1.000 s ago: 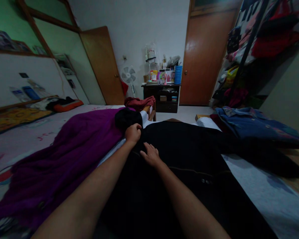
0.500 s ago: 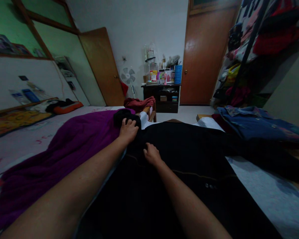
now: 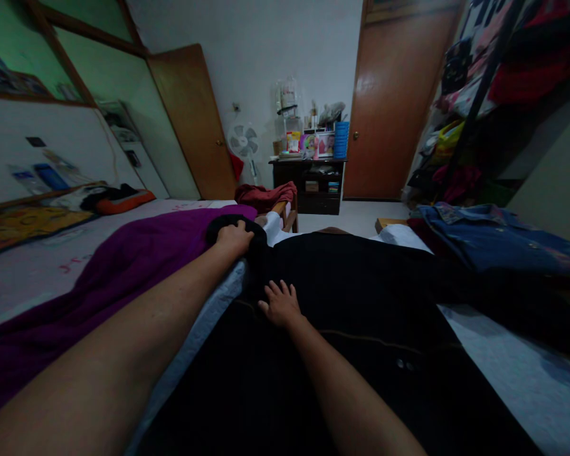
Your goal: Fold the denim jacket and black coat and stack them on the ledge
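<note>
A black coat (image 3: 351, 278) with a thin brown seam line and two small buttons lies spread over a pale cloth-covered surface (image 3: 513, 361). At its far left, my left hand (image 3: 235, 239) is closed on the black sleeve (image 3: 218, 227), with the fingertips curled over the fabric. My right hand (image 3: 281, 304) lies flat on the upper left part of the coat, fingers spread. The coat's other sleeve stretches off to the right. Its lower end runs out of view beneath my forearms.
A purple cloth (image 3: 137, 253) lies on the bed (image 3: 52, 278) at left. Folded denim clothing (image 3: 494, 237) sits at right. Beyond are a wooden chair with a red cloth (image 3: 266, 196), a fan (image 3: 244, 140) and a dark cabinet (image 3: 308, 190). Bags hang at upper right.
My left hand has moved left with the sleeve, and a strip of pale cloth shows along the coat's left edge. My right hand has shifted slightly nearer and its fingers have spread.
</note>
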Demonstrator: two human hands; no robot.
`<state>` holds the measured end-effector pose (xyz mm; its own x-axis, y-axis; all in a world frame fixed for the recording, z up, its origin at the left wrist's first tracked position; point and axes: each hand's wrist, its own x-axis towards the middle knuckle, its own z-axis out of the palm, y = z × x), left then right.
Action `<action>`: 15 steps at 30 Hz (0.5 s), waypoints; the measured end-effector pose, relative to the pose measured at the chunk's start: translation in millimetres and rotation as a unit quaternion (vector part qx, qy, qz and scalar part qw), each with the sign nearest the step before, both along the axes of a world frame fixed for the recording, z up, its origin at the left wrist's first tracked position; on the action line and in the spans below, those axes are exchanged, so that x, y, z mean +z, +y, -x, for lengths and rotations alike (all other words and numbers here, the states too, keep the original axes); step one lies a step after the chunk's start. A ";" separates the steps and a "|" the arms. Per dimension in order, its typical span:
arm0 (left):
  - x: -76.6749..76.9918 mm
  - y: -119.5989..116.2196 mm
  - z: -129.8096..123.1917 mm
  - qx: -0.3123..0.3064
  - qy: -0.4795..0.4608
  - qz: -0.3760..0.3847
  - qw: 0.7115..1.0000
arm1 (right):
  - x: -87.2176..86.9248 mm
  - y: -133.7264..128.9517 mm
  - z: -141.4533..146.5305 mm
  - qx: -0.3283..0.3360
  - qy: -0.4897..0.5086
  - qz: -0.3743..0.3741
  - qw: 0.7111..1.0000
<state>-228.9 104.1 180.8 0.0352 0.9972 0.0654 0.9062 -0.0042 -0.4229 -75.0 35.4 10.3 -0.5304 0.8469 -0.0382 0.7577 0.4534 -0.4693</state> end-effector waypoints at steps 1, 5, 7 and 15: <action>-0.2 1.5 -0.6 0.001 -0.004 0.007 1.000 | 0.0 -0.6 0.0 -0.001 0.002 -0.007 1.000; -0.1 7.6 -0.3 -0.036 -0.041 -0.050 0.997 | -0.9 -3.2 0.3 -0.020 0.010 -0.028 0.999; 3.1 8.9 2.3 -0.063 -0.056 -0.107 0.991 | -1.6 -4.7 0.8 -0.037 0.018 -0.034 0.999; 13.1 7.0 39.1 -0.139 -0.074 -0.158 0.975 | 0.9 -8.2 0.1 -0.042 0.030 -0.042 0.998</action>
<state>-268.1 111.1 193.9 0.2683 0.8800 0.3918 0.9396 -0.1493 -0.3080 -75.2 27.2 11.2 -0.4561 0.8875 0.0651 0.7665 0.4290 -0.4780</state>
